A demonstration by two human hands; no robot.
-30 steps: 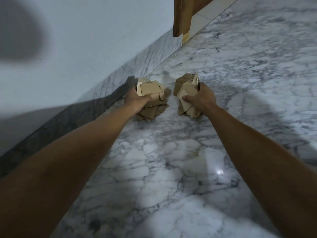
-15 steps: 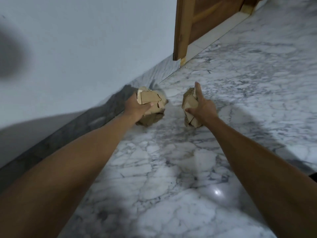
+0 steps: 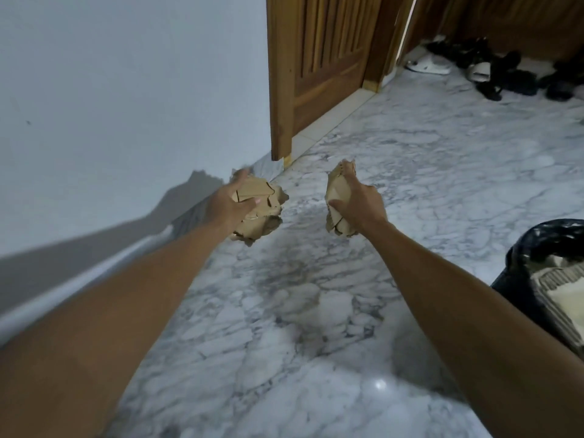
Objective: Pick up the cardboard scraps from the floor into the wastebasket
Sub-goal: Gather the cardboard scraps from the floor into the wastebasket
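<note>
My left hand grips a bundle of brown cardboard scraps, held above the marble floor near the wall. A second, smaller bundle of cardboard scraps is gripped in my right hand, thumb on its near face. Both arms reach forward, the hands about a hand's width apart. The wastebasket, lined with a black bag and holding pale corrugated cardboard, shows at the right edge, to the right of and nearer than my right hand.
A white wall with a marble skirting runs along the left. A wooden door and frame stand ahead. Several dark and white shoes lie on the floor at the far right. The floor is white-grey marble.
The view has lifted and swung right, so the door, the shoes and the wastebasket now show. Both hands still hold their cardboard bundles, and the right hand's raised finger has closed over its bundle.
</note>
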